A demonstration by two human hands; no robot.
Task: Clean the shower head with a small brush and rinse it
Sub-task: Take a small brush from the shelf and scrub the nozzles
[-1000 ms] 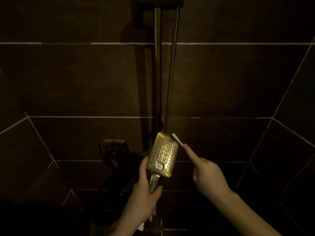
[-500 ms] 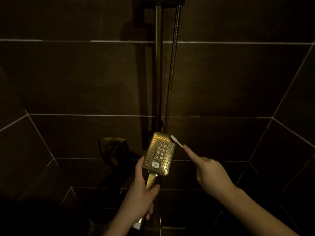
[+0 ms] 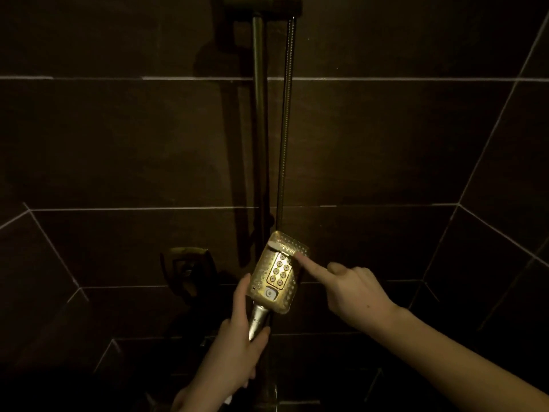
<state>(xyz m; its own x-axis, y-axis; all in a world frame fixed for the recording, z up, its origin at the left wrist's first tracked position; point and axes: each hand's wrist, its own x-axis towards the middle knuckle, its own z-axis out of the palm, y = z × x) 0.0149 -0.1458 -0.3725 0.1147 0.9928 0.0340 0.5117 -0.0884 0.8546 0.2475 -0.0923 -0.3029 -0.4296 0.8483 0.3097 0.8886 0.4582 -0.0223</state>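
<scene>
Between the two hands, the shower head point(image 3: 274, 273) stands tilted, its long axis running from the handle by the left hand point(image 3: 237, 337) up and rightward. That hand is wrapped around the handle. The right hand point(image 3: 350, 288), forefinger stretched out, pinches a small brush point(image 3: 274, 245) whose pale head lies across the plate's top edge. Judging by this, scrubbing should sweep down the plate's length, toward the left hand.
</scene>
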